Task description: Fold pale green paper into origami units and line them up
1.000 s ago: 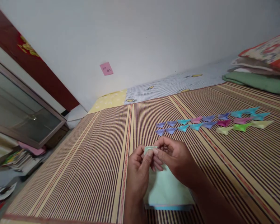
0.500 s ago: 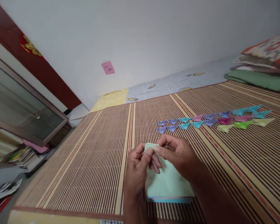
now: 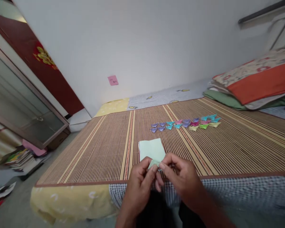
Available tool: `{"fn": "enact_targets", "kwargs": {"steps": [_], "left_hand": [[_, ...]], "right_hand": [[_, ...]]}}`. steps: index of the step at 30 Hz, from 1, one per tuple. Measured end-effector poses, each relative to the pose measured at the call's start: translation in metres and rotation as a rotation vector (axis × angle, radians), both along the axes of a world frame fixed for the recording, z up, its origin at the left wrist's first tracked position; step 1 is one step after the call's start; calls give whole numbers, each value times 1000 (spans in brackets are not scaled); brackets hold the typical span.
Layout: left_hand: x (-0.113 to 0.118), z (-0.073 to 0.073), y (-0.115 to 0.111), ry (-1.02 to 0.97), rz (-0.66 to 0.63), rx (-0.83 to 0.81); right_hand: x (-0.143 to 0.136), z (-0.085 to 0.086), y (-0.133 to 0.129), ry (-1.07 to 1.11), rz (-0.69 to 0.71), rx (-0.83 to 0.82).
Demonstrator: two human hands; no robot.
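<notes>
A small piece of folded pale green paper (image 3: 154, 162) is pinched between both my hands. My left hand (image 3: 142, 177) grips its left side, thumb on top. The thumb and forefinger of my right hand (image 3: 180, 172) close on its right edge. Just beyond my hands a stack of pale green paper sheets (image 3: 152, 148) lies on the striped mat, its near part hidden by my fingers. Farther off, several small folded paper boats (image 3: 178, 125) in purple, blue, pink, green and yellow stand in two rows.
The striped mat (image 3: 97, 148) covers a bed with a yellow and checked sheet (image 3: 73, 199). Folded bedding with an orange and floral cover (image 3: 263, 82) lies at the right. A pink note (image 3: 113, 80) is on the wall. Books (image 3: 21, 160) are stacked at the left.
My view has tilted back and widened, showing the bed's near edge and my legs. Both hands, still pinching the paper, now sit at the near side of the sheet stack instead of above its far side.
</notes>
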State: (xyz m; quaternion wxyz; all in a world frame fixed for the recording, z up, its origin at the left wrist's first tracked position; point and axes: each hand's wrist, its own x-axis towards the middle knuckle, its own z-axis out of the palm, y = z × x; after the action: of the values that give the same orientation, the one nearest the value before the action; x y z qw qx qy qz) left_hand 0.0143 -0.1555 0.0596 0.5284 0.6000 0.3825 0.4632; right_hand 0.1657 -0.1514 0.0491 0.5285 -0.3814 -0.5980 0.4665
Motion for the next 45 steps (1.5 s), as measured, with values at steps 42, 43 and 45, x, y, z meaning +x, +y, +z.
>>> {"fn": "enact_targets", "kwargs": {"steps": [42, 43, 45], "left_hand": [[35, 8, -76, -113, 51, 52], [35, 8, -76, -128, 59, 48], [35, 8, -75, -126, 46, 40]], "right_hand": [[42, 18, -72, -109, 167, 163], [41, 19, -72, -94, 165, 167], [41, 20, -72, -88, 168, 174]]}}
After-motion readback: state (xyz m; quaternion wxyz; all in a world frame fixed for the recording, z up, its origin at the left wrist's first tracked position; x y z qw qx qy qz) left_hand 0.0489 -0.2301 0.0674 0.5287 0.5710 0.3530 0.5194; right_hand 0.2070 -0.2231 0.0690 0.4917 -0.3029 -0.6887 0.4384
